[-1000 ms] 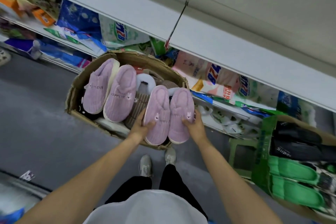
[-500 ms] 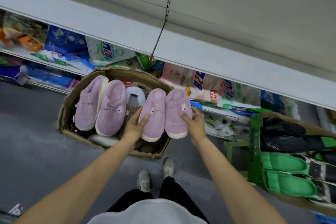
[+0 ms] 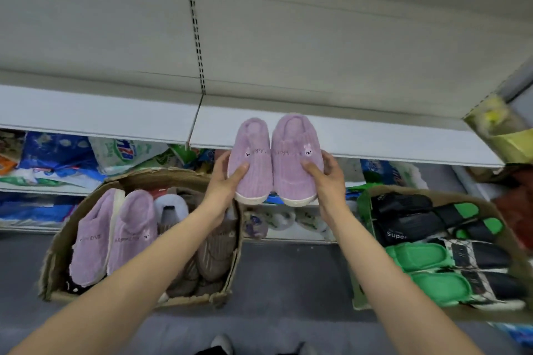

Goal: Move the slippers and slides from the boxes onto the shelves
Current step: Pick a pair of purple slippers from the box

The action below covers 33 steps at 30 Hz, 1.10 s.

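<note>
Bare forearms (image 3: 150, 265) without sleeves, grey shoe tip (image 3: 221, 343), dark trouser edge

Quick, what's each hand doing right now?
Left hand: holding the left purple slipper.
Right hand: holding the right purple slipper.

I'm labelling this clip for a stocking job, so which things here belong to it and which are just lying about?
Part of the job:
- purple slipper pair, held by left hand and right hand
- white shelf
- cardboard box with more purple slippers
- right box of green slides and black slides

Lying about:
- packaged goods on the lower shelves
</note>
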Each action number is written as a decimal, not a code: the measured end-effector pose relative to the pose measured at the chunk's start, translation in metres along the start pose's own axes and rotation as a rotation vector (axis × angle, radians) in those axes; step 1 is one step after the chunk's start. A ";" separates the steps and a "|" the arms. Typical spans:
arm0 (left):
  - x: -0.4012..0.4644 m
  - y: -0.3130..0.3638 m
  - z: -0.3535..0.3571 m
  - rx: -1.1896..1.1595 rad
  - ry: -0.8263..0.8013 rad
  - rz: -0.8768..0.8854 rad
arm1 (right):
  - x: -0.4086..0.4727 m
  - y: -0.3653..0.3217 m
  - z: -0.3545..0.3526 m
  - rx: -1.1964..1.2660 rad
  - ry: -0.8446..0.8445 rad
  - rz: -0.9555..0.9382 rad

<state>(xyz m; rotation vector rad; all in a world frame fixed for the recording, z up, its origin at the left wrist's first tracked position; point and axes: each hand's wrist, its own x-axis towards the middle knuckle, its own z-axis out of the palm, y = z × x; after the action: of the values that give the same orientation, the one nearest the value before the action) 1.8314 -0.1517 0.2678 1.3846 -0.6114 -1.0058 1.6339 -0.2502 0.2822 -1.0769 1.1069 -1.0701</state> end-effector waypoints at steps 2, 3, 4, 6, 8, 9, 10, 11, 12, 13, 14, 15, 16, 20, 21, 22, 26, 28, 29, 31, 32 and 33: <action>0.002 0.014 0.032 -0.002 -0.019 0.026 | 0.002 -0.019 -0.025 0.028 0.031 -0.033; 0.002 0.021 0.050 -0.004 -0.038 0.035 | 0.003 -0.029 -0.038 0.045 0.045 -0.050; 0.001 0.026 0.068 0.001 -0.066 0.040 | 0.004 -0.037 -0.054 0.056 0.060 -0.064; -0.003 0.035 0.105 -0.001 -0.131 0.043 | 0.007 -0.053 -0.087 0.054 0.085 -0.095; -0.008 0.040 0.142 -0.008 -0.186 0.045 | 0.009 -0.069 -0.124 0.050 0.104 -0.122; -0.012 0.042 0.162 -0.008 -0.207 0.049 | 0.010 -0.076 -0.143 0.047 0.112 -0.129; -0.015 0.045 0.181 -0.007 -0.227 0.051 | 0.011 -0.084 -0.161 0.048 0.120 -0.135; -0.019 0.048 0.202 -0.009 -0.245 0.049 | 0.012 -0.092 -0.181 0.052 0.127 -0.143; -0.023 0.051 0.223 -0.009 -0.261 0.045 | 0.013 -0.100 -0.200 0.060 0.134 -0.149; -0.026 0.052 0.243 -0.007 -0.274 0.047 | 0.014 -0.108 -0.218 0.064 0.141 -0.157; -0.029 0.055 0.263 -0.002 -0.285 0.059 | 0.015 -0.116 -0.237 0.062 0.150 -0.170; -0.031 0.056 0.282 0.009 -0.298 0.079 | 0.016 -0.125 -0.255 0.053 0.155 -0.184; -0.032 0.056 0.301 0.021 -0.311 0.098 | 0.017 -0.134 -0.272 0.044 0.161 -0.198; -0.044 0.060 0.377 0.033 -0.391 0.173 | 0.022 -0.165 -0.345 0.038 0.213 -0.264; -0.048 0.061 0.393 0.033 -0.414 0.190 | 0.023 -0.172 -0.359 0.036 0.229 -0.280; -0.050 0.062 0.405 0.034 -0.431 0.204 | 0.024 -0.177 -0.369 0.033 0.243 -0.297; -0.057 0.075 0.466 0.018 -0.504 0.270 | 0.027 -0.205 -0.419 0.049 0.334 -0.355; -0.058 0.085 0.492 0.019 -0.550 0.305 | 0.029 -0.218 -0.439 0.055 0.368 -0.399; -0.058 0.089 0.504 0.018 -0.579 0.322 | 0.030 -0.223 -0.448 0.052 0.381 -0.416; -0.057 0.097 0.527 0.022 -0.626 0.355 | 0.033 -0.235 -0.466 0.073 0.415 -0.453; -0.057 0.101 0.537 0.021 -0.641 0.374 | 0.035 -0.240 -0.476 0.087 0.429 -0.469; -0.058 0.106 0.547 0.020 -0.653 0.396 | 0.038 -0.247 -0.484 0.092 0.433 -0.486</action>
<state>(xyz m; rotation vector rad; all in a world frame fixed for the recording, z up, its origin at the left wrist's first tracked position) 1.3613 -0.3908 0.4573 0.8781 -1.3228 -1.1174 1.1356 -0.3768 0.4619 -1.0955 1.1411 -1.7865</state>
